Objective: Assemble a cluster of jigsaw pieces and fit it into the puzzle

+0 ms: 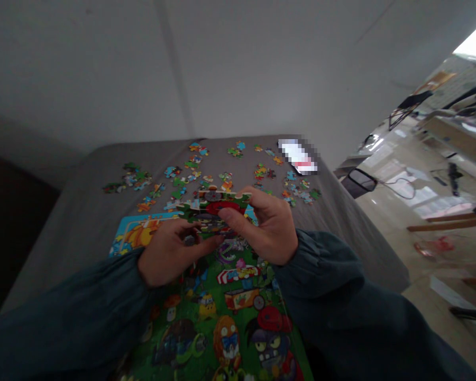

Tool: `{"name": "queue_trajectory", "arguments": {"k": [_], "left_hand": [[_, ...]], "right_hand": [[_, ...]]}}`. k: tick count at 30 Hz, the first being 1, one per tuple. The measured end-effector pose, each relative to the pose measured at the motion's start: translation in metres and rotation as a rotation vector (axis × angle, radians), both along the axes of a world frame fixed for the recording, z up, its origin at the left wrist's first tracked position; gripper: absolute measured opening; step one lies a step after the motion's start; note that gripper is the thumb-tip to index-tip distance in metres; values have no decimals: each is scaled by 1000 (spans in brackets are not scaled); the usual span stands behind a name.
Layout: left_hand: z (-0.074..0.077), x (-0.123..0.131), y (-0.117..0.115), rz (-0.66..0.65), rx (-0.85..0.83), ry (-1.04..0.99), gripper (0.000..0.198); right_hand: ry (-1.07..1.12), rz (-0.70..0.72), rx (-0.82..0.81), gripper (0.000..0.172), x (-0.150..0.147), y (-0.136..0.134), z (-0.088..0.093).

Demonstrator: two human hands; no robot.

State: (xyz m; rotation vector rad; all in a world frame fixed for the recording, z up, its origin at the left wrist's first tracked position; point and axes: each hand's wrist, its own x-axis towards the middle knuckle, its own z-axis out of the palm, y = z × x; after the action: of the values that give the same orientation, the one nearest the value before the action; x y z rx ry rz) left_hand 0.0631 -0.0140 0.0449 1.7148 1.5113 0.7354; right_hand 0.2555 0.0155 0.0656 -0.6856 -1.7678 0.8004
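My left hand (pixel 170 254) and my right hand (pixel 265 225) together hold a joined cluster of jigsaw pieces (pixel 216 206), lifted just above the table. Both hands have their fingers pinched on the cluster, the right thumb pressing on its red part. Below my hands lies a colourful cartoon jigsaw board (pixel 222 323), mostly green, with an orange and blue corner (pixel 137 233) at its far left. Several loose jigsaw pieces (pixel 182 177) are scattered on the grey table (pixel 83 211) beyond my hands.
A small white and red object (pixel 297 156), blurred out, lies at the table's far right corner. A white wall stands behind the table. To the right are a shiny floor, a dark bin (pixel 359 182) and wooden furniture.
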Motion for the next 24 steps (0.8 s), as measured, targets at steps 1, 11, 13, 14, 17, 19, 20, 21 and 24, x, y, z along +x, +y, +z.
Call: {"name": "queue_trajectory", "arguments": {"k": [1, 11, 13, 14, 17, 19, 20, 21, 24], "left_hand": [[0, 0, 0, 3, 5, 6, 38], [1, -1, 2, -23, 29, 40, 36], [3, -1, 2, -27, 31, 49, 37], [3, 0, 1, -27, 32, 47, 37], [1, 1, 1, -26, 39, 46, 40], [0, 1, 2, -45, 48, 58, 44], [0, -1, 3, -58, 53, 67, 46], [0, -3, 5, -64, 61, 86, 48], [5, -16, 10, -117, 55, 216, 49]], "right_hand": [[1, 2, 0, 13, 0, 0, 0], [-24, -14, 4, 14, 1, 0, 0], [-33, -17, 9, 15, 1, 0, 1], [-32, -16, 15, 16, 1, 0, 1], [-15, -4, 49, 14, 1, 0, 0], [-17, -3, 71, 13, 0, 1, 0], [-24, -5, 77, 14, 0, 1, 0], [-31, -7, 80, 15, -1, 1, -1], [-41, -8, 83, 15, 0, 2, -1]]}}
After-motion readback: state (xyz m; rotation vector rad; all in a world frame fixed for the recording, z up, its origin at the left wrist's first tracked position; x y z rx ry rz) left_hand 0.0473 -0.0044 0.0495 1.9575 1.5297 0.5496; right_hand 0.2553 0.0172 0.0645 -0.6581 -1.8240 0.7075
